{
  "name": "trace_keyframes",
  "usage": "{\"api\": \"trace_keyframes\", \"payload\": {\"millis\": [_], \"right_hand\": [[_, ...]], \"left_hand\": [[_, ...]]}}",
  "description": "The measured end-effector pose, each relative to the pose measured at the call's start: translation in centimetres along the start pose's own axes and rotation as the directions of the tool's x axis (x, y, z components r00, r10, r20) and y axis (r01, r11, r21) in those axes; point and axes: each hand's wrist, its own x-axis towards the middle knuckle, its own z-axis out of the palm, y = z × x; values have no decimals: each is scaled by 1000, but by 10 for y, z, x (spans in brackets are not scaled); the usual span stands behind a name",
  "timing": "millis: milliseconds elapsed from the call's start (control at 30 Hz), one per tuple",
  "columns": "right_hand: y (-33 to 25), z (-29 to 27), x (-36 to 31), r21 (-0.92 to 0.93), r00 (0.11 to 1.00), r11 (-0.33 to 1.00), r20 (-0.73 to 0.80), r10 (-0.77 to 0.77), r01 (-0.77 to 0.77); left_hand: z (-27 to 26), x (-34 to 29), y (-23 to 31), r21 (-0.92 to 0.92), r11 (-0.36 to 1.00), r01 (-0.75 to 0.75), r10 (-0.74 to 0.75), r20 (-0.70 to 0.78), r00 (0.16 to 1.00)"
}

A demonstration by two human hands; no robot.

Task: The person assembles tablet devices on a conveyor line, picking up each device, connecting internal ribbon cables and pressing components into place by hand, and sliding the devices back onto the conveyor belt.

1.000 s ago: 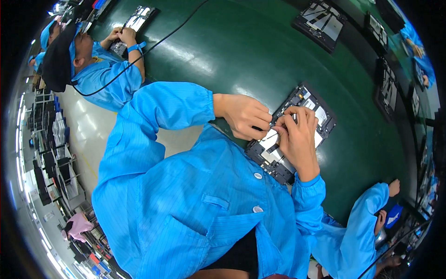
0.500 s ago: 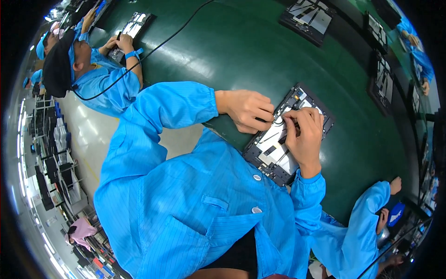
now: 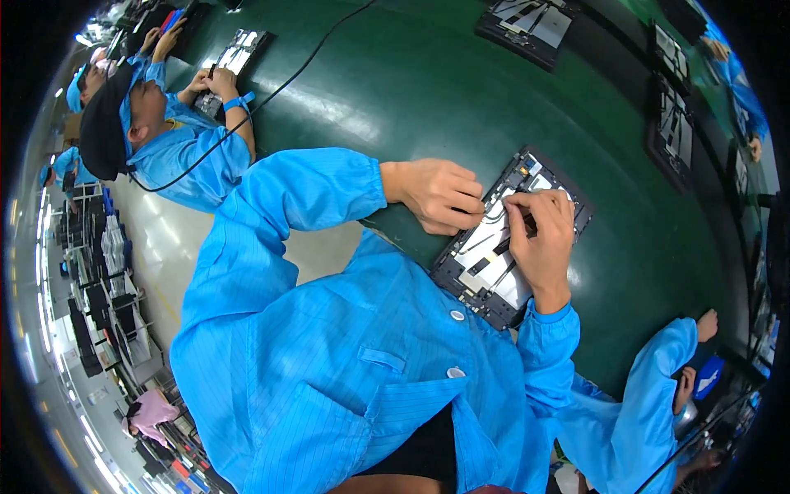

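Observation:
An opened tablet-like device [image 3: 481,262] with a black frame lies slanted on the green table, its pale battery panels, boards and dark ribbon cables exposed. My left hand [image 3: 438,196] is at its left edge, fingers curled together; what they hold, if anything, is hidden. Over the device's upper middle is my right hand [image 3: 545,243], with thumb and forefinger pinched near a thin dark cable [image 3: 494,219]. Whether that cable is between the fingertips cannot be made out. Both wrists come out of blue elasticated sleeves.
Another opened device [image 3: 527,31] lies at the far side, and several more [image 3: 673,132] stand along a dark strip at right. At upper left a co-worker [image 3: 177,148] handles a similar device [image 3: 239,53]. A black cable [image 3: 317,53] crosses there. Another person's sleeve [image 3: 658,370] reaches in at lower right.
My right fingertips have shifted only slightly; my left hand and the device under my hands stay in place. The devices at the far side and right have moved a little up and left.

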Motion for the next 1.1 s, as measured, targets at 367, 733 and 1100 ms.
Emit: {"api": "trace_keyframes", "payload": {"millis": [367, 733, 1100], "right_hand": [[-2, -1, 4, -11, 1000, 1000, -14, -5, 5], [5, 0, 10, 83, 1000, 997, -20, 11, -9], [12, 5, 11, 93, 999, 995, -9, 30, -29]], "left_hand": [[0, 6, -14, 12, 995, -95, 95, 15, 995], [-5, 7, -17, 48, 995, -83, 84, -2, 996], [-3, 5, -20, 62, 998, -13, 13, 7, 1000]]}}
